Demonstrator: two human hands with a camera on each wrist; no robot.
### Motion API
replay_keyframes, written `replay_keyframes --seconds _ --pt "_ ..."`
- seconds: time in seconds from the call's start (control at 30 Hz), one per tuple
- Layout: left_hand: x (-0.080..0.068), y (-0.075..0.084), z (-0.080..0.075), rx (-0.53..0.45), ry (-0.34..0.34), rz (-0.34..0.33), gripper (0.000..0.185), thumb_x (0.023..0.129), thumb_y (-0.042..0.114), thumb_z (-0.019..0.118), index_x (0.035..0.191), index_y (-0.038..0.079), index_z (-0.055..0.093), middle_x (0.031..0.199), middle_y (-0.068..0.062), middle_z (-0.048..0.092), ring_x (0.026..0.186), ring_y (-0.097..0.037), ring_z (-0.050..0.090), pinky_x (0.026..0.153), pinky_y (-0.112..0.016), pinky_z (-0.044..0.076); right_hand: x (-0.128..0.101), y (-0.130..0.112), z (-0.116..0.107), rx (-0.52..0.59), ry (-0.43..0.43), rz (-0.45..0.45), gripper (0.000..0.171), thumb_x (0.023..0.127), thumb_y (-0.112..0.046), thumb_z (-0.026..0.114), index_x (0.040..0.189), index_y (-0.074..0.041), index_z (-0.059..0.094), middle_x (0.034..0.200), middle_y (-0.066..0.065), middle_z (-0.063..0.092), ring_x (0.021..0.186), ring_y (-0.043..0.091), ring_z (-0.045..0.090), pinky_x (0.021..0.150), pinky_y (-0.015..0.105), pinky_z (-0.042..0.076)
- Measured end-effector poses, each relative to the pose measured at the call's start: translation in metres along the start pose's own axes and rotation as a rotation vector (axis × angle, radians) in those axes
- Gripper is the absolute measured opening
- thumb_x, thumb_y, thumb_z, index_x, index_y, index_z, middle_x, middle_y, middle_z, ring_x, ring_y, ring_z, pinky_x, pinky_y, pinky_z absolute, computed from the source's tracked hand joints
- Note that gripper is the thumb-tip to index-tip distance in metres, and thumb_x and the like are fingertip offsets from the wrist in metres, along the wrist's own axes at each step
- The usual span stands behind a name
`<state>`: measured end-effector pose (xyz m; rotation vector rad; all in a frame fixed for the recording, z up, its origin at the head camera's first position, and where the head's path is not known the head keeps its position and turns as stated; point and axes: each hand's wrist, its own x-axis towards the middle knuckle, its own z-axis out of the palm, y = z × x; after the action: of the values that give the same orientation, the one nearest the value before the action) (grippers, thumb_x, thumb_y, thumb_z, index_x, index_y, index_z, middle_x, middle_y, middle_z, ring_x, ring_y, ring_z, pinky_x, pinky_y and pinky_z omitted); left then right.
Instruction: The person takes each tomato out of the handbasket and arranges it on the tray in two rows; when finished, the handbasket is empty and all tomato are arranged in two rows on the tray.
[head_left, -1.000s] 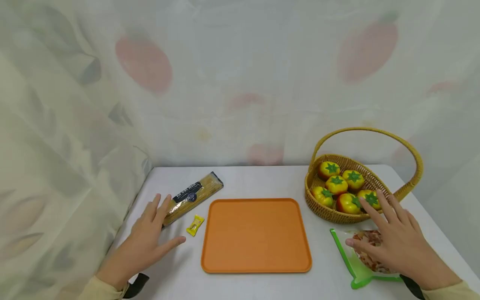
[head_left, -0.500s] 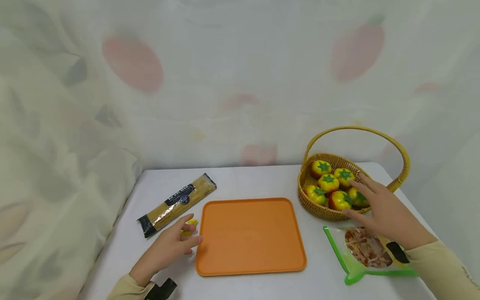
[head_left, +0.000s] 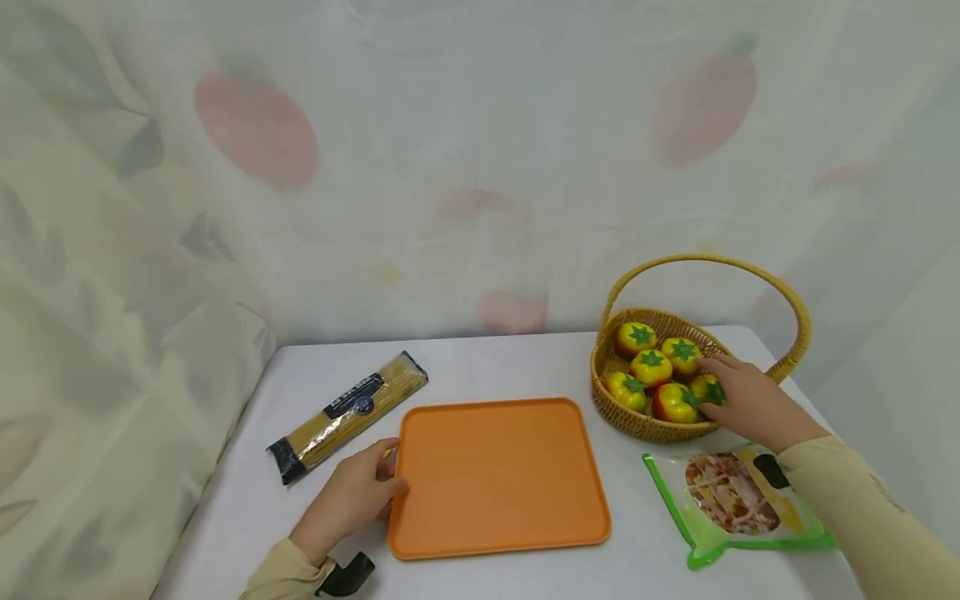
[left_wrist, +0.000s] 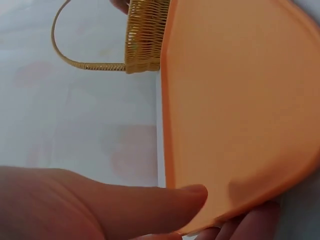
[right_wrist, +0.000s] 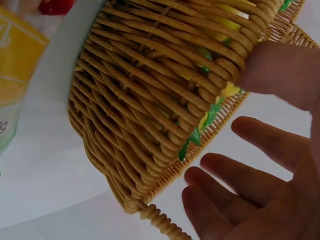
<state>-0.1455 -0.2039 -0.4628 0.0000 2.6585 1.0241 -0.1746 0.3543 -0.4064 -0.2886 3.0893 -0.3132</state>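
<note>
My left hand [head_left: 351, 497] is at the left edge of an orange tray [head_left: 498, 479]. Its thumb [left_wrist: 155, 205] reaches over the rim, apart from the fingers, which are mostly hidden at the tray's side. A sliver of a small yellow-wrapped candy [head_left: 388, 452] peeks out by the index finger; the hand covers the rest. My right hand [head_left: 753, 402] reaches over the near right side of a wicker basket [head_left: 648, 427] with several yellow-red toy persimmons [head_left: 651, 367]. Beside its fingertips lies the rightmost persimmon [head_left: 705, 387]. The right wrist view shows its fingers [right_wrist: 240, 175] spread, the thumb at the rim.
A pack of dry noodles [head_left: 348, 417] lies diagonally on the white table [head_left: 480, 367], left of the tray. Under the right forearm is a green-edged food bag [head_left: 735, 500]. The basket's tall arched handle [head_left: 705, 258] rises above it. A patterned curtain [head_left: 450, 167] hangs behind.
My left hand has moved right and down over the candy to the tray's edge. The right hand has risen from above the food bag and reached into the basket's right side.
</note>
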Motion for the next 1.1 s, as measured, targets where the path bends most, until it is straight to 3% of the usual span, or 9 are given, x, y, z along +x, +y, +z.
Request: replay_keyframes --seconds 0.17,0.4,0.8,1.1 --pt "0.004 0.0 -0.001 0.074 0.005 0.021 0.07 0.095 0.008 0.077 0.159 0.001 0.049 0.099 -0.004 0.071 0.076 -0.014 0.064 0.065 -0.031 0.053 0.009 -0.001 0.004 0.008 -0.021 0.013 0.066 0.088 -0.008 0.08 0.144 0.016 0.055 0.145 0.043 0.054 0.124 0.063 0.06 0.097 0.069 0.054" --pt "0.006 0.002 0.0 0.043 -0.027 -0.019 0.076 0.095 0.002 0.073 0.163 0.002 0.041 0.095 -0.007 0.068 0.068 -0.016 0.066 0.059 -0.032 0.058 0.018 -0.002 0.01 0.002 -0.065 0.061 0.058 0.087 -0.001 0.073 0.14 0.016 0.058 0.136 0.042 0.06 0.121 0.061 0.061 0.096 0.068 0.054" --pt "0.009 0.003 0.001 0.051 -0.047 0.0 0.076 0.095 0.001 0.073 0.164 0.002 0.041 0.093 -0.007 0.066 0.067 -0.016 0.066 0.058 -0.032 0.057 0.024 0.004 0.015 -0.035 -0.036 0.081 0.038 0.093 0.004 0.066 0.13 0.014 0.064 0.121 0.039 0.067 0.113 0.058 0.065 0.098 0.07 0.053" --pt "0.01 0.001 0.001 0.056 -0.053 0.008 0.077 0.095 0.001 0.073 0.164 0.002 0.041 0.092 -0.007 0.064 0.065 -0.017 0.065 0.057 -0.033 0.055 0.023 0.007 0.006 -0.003 -0.027 0.066 0.041 0.089 0.004 0.069 0.129 0.013 0.065 0.117 0.036 0.07 0.104 0.053 0.068 0.09 0.067 0.055"
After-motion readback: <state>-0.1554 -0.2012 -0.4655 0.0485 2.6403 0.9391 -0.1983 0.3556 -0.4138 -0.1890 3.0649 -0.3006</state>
